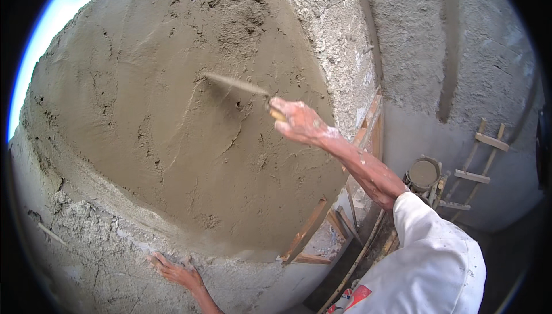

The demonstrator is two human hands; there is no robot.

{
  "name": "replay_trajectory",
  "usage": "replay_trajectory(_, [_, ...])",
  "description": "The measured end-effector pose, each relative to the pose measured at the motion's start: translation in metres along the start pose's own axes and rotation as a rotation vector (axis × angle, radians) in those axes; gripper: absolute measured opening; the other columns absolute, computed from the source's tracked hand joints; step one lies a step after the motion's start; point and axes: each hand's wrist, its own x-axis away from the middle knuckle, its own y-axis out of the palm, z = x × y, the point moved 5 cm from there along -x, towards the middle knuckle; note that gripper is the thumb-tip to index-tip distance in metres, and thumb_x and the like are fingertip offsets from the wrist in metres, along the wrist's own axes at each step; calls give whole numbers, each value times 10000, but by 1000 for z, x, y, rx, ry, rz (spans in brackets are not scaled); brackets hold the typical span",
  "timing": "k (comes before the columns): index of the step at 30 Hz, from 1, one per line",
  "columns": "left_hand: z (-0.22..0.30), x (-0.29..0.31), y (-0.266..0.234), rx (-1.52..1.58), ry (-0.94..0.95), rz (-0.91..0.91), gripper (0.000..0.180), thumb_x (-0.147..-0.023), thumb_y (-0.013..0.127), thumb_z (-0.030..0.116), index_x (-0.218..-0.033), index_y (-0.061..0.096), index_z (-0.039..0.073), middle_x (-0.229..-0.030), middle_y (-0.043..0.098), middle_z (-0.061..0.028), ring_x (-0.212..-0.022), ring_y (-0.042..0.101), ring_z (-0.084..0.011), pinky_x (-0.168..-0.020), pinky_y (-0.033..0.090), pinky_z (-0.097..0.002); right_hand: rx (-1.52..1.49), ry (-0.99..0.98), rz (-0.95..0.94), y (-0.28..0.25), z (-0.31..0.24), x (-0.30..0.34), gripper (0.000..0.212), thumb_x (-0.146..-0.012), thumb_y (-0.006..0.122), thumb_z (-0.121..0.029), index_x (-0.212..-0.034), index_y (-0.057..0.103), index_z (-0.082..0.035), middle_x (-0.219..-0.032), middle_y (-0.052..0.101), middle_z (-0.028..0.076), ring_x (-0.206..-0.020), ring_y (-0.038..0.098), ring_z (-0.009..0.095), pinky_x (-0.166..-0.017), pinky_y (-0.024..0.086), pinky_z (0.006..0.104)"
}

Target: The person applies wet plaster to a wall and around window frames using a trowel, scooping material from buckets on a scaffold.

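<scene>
Right grip [303, 121]: bare hand, mortar-smeared, fingers clenched round the yellowish handle of a trowel; forearm crossing from the lower right.

Trowel [237, 84]: metal blade, seen nearly edge-on, pointing up and to the left from the hand. Located over the upper middle of the mortar coat; whether the full blade touches cannot be told.

Mortar coat [167, 124]: wet, brown, spread over most of the wall; surface partly smoothed, with pits, ridges and a rougher patch near the top.

Left grip [177, 272]: bare hand, released, fingers extended toward the left, at the rough grey render [92, 228] below the mortar coat; firmness of contact cannot be told.

Pale coarse strip [336, 32]: unsmoothed wall surface, along the right edge of the mortar coat.

Wooden frame [307, 230]: boards about an opening, below and right of the coat.

White sleeve [440, 256]: on the right arm, specked.

Bucket [424, 173]: round, filled with grey-brown mortar, beyond the right forearm.

Ladder [472, 176]: wooden rungs, leaning by the adjoining wall, right of the bucket.

Adjoining wall [405, 43]: grey, rough above, smoother below, bearing darker vertical bands [450, 43].

Sky [72, 0]: bright, upper left.
</scene>
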Motion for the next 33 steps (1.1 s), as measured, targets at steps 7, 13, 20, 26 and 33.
replay_trajectory(7, [-48,-47,-51,325,21,112,663,-1108,556,409,-1639,376,57,-1708,357,-178,-1583,321,-385,-1270,301,-594,-476,477,-141,23,-34,185,364,-978,596,-266,-1229,581,-4,-857,648,130,-750,692,263,-677,565,427])
replay_trajectory(13, [-39,-135,-53,193,95,482,643,-1137,489,430,-1649,365,60,-1717,357,-150,-1574,349,-376,-1289,305,-571,-858,547,130,-53,17,35,341,-1122,485,-389,-977,507,-81,-679,468,-26,-455,437,72,-378,423,283])
replay_trajectory(20, [-38,-144,-19,-11,-9,546,784,-1105,378,638,-1683,312,112,-1725,348,-121,-1599,303,-349,-1293,298,-570,-916,537,337,-103,28,-171,308,-1110,494,-374,-945,488,-114,-671,455,-36,-444,408,72,-357,414,282])
replay_trajectory(26, [-44,-149,-30,-20,-14,612,799,-1085,411,664,-1676,337,132,-1718,360,-121,-1592,314,-359,-1284,291,-600,-703,318,186,-100,-60,-225,322,-1102,496,-359,-899,486,-108,-673,460,-26,-450,441,90,-356,429,301])
replay_trajectory(33, [-27,-152,-22,72,15,588,800,-1088,438,636,-1655,352,79,-1711,354,-164,-1584,317,-381,-1287,272,-598,45,-127,279,-47,-72,-206,426,-1086,530,-353,-951,594,46,-842,694,306,-726,718,430,-658,565,525])
